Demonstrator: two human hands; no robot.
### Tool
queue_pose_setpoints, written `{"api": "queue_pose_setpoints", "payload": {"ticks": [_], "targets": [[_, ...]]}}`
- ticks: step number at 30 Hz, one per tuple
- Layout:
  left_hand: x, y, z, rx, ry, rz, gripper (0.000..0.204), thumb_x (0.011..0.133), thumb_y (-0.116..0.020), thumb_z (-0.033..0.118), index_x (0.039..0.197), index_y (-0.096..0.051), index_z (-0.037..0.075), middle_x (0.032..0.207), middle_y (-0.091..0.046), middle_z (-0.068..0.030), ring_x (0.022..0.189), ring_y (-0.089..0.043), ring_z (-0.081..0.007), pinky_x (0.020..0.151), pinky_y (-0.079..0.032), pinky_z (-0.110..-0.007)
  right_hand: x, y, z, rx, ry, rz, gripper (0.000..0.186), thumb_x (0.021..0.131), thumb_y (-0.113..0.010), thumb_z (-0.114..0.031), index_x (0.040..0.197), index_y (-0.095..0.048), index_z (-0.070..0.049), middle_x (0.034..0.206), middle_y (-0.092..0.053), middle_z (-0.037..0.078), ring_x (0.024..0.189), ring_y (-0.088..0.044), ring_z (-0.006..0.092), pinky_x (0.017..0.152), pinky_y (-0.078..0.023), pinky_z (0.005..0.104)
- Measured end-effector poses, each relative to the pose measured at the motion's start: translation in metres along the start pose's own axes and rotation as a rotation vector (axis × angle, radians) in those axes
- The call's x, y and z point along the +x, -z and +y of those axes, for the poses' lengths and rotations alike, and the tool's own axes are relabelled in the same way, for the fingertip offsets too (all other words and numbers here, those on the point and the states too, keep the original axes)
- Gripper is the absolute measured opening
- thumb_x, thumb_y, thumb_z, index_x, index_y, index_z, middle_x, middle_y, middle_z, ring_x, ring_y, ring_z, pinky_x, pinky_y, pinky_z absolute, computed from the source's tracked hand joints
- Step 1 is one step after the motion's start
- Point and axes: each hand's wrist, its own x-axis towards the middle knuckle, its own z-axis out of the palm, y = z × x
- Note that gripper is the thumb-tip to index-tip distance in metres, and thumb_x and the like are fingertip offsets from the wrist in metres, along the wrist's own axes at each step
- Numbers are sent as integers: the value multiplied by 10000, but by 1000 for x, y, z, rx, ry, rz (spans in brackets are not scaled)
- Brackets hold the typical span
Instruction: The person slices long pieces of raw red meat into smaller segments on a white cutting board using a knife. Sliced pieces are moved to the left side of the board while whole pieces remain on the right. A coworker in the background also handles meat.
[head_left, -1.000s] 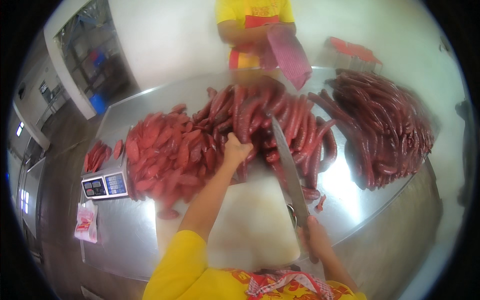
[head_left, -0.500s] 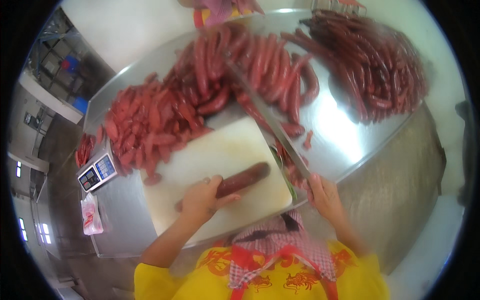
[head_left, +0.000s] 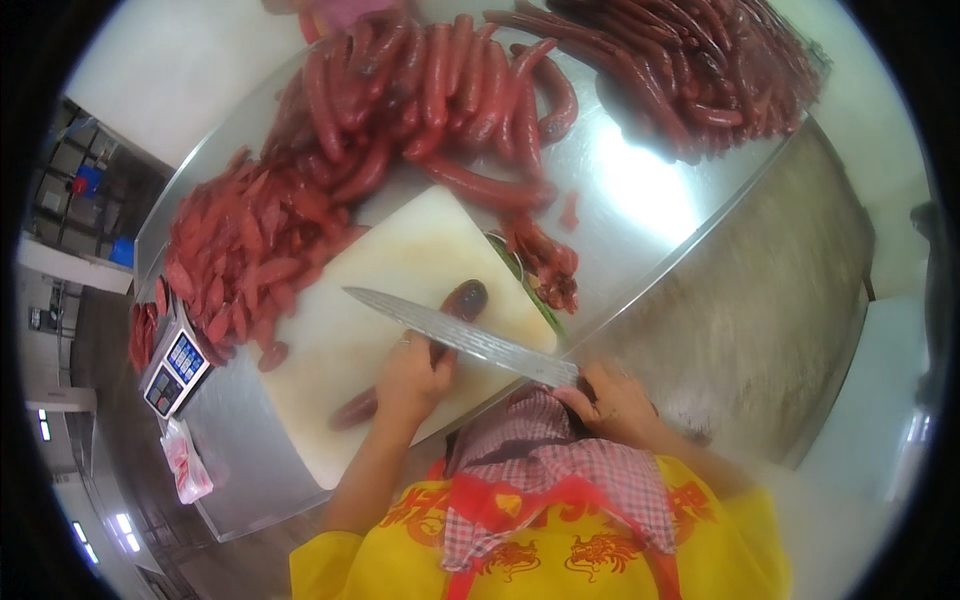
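Note:
A dark red sausage (head_left: pixel 356 410) lies aslant on the white cutting board (head_left: pixel 316 450). My left hand (head_left: pixel 412 378) is closed over its middle, and both ends stick out past the fingers. My right hand (head_left: pixel 612 402) grips a long knife (head_left: pixel 490 347) by its handle, which the fingers mostly hide. The blade points left and crosses over the sausage just beyond my left hand; whether it touches the skin I cannot tell. Left of the board is a heap of sliced sausage (head_left: pixel 240 245).
Whole sausages (head_left: pixel 440 80) are piled behind the board, with a bigger pile (head_left: pixel 690 70) at the far right of the metal table (head_left: pixel 640 190). Trimmed scraps (head_left: pixel 545 260) lie right of the board. A scale (head_left: pixel 178 372) and a plastic bag (head_left: pixel 186 462) sit at the left edge.
The knife has swung down and left from pointing away over the table to lying across the sausage. The sausage is turned more steeply. My view has shifted, too.

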Motion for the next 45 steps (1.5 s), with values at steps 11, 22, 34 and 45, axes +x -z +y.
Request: {"api": "queue_pose_setpoints", "payload": {"ticks": [11, 22, 34, 45], "targets": [[2, 1, 2, -49, -168, 109, 483, 847, -705, 279, 1230, -563, 22, 948, -643, -196, 828, -623, -392, 690, -497, -456, 17, -15, -12, 75, -144, 53, 543, 933, -529, -549, 944, -547, -6, 891, -643, 260, 793, -628, 467, 690, -500, 529], [5, 9, 6, -71, -104, 72, 450, 848, -703, 275, 1193, -567, 21, 885, -628, -186, 791, -615, -384, 674, -488, -454, -31, 16, -4, 1, -156, -53, 538, 955, -494, -537, 1092, -581, -24, 908, -664, 244, 805, -638, 459, 692, -519, 510], [3, 3, 1, -35, -195, 152, 533, 849, -713, 293, 1288, -549, 40, 924, -644, -188, 794, -623, -376, 678, -502, -435, 49, 13, -25, -73, -102, -60, 632, 967, -421, -585, 890, -585, 20, 782, -650, 254, 746, -639, 451, 670, -508, 516], [10, 4, -5, -72, -154, 175, 554, 849, -724, 336, 1290, -560, 43, 932, -669, -204, 796, -658, -375, 694, -523, -427, 1, 41, 4, 152, -406, -234, 711, 991, -355, -585, 899, -681, 40, 830, -638, 298, 812, -634, 441, 759, -489, 479]]}}
